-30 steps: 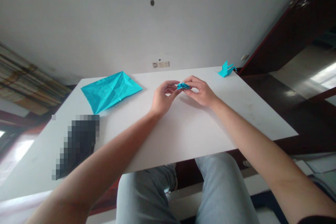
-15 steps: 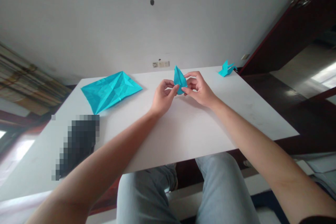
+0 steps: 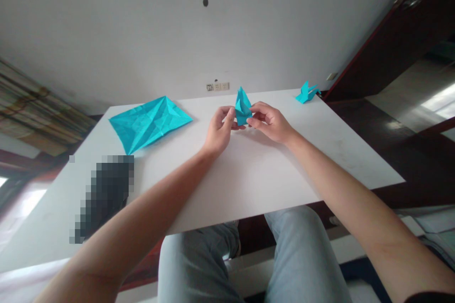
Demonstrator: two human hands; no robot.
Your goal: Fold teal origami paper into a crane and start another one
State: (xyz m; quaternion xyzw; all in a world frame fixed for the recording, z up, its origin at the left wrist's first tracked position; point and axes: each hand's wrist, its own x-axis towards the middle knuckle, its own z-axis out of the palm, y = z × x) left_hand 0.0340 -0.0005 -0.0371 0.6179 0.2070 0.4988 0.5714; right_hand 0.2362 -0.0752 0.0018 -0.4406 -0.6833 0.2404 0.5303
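Between my two hands, above the far part of the table, a small folded piece of turquoise origami paper [image 3: 242,109] points upward, with a flap standing out from its front. My left hand [image 3: 221,129] grips its left edge, thumb on the near side and fingers partly hidden behind. On the other side my right hand [image 3: 268,122] pinches the lower right edge between thumb and fingertips.
A large creased turquoise sheet [image 3: 151,123] lies on the white table [image 3: 249,180] to the left. At the far right corner stands a folded paper crane [image 3: 306,93]. A dark pixelated object [image 3: 108,194] lies by my left forearm. Behind is a wall with sockets [image 3: 217,87].
The folded paper has shifted from a flat kite shape to one with a flap raised at its front. My left thumb has moved up and left off its lower middle.
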